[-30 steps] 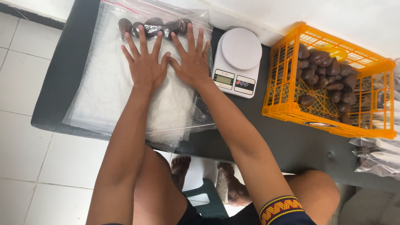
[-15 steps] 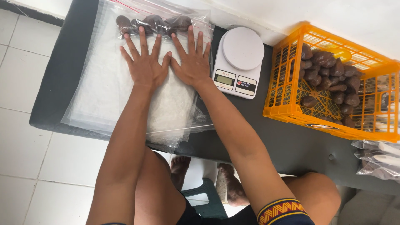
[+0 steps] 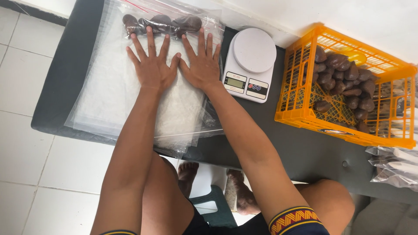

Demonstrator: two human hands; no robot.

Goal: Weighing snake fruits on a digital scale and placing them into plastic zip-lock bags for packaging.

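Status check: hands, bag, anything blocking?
Left hand and right hand flat on the bag, fingers spread, no grip. Dark fruit bunched at its far end. Scale beside right hand, apart.

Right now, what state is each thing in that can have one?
Left hand: flat, fingers spread, pressing on the clear bag.
Right hand: flat, fingers spread, pressing beside the left.
Clear bag: lying flat on a stack of bags, dark brown pieces bunched at its far end.
Kitchen scale: platform bare.
Orange crate: open, partly filled with brown pieces.
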